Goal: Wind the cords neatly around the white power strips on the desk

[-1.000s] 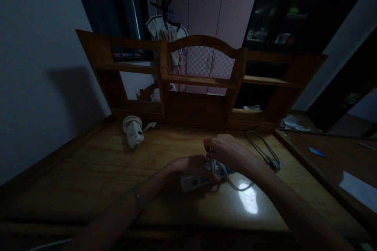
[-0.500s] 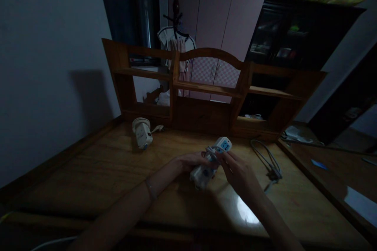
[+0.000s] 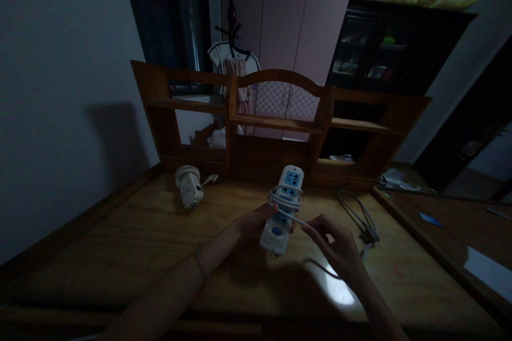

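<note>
A white power strip with blue sockets is held tilted above the desk by my left hand, whose fingers wrap round its lower half. Several turns of its grey-white cord circle the middle of the strip. My right hand, to the right of the strip, pinches the cord, which runs taut from the strip to my fingertips. Below that hand, a loose length of cord hangs over the desk and passes behind my wrist. Farther right, more cord lies in a loop with a dark plug end.
Another white power strip, its cord coiled round one end, lies at the back left of the wooden desk. A wooden shelf unit stands along the back edge. At right, a lower surface holds a white paper and a blue card.
My right hand has moved right and down, away from the strip, drawing the cord out straight. The power strip has turned more upright, showing its sockets and coils.
</note>
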Action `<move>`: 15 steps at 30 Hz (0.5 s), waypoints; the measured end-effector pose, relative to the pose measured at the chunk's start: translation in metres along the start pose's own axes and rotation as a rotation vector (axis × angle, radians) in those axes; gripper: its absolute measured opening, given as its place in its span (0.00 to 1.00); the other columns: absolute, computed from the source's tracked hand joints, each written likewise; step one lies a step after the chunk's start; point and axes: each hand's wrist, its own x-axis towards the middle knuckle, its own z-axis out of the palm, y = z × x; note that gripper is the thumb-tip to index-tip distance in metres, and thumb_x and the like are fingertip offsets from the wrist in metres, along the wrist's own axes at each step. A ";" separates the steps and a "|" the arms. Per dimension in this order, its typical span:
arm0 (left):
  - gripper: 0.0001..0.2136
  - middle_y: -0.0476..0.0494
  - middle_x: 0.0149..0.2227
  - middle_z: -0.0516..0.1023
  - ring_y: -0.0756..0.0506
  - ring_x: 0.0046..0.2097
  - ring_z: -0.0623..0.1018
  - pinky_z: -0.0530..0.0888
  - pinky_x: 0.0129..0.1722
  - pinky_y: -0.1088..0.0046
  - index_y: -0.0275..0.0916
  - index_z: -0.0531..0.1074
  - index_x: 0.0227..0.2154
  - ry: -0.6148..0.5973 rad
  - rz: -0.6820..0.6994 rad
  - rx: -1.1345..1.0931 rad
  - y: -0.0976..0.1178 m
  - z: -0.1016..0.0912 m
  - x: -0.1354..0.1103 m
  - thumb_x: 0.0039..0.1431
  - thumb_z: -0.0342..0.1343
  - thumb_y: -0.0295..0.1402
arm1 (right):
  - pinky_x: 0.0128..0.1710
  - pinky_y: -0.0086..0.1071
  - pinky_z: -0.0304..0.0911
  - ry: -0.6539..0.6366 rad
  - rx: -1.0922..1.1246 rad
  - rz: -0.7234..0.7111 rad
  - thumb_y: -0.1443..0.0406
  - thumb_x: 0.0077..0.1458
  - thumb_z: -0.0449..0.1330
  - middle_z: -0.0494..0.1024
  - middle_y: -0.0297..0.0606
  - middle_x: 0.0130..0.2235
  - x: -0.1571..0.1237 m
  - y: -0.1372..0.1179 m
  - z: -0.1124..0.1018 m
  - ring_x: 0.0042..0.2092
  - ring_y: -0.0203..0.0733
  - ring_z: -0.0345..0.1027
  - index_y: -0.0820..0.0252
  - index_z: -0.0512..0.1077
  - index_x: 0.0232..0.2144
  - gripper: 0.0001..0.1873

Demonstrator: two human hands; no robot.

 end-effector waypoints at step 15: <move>0.21 0.41 0.33 0.76 0.48 0.30 0.76 0.71 0.33 0.72 0.33 0.71 0.43 0.171 -0.057 0.007 -0.013 0.019 0.006 0.51 0.61 0.43 | 0.60 0.48 0.54 0.255 -0.313 -0.300 0.65 0.56 0.61 0.57 0.45 0.63 0.004 -0.016 -0.008 0.63 0.51 0.52 0.55 0.49 0.64 0.38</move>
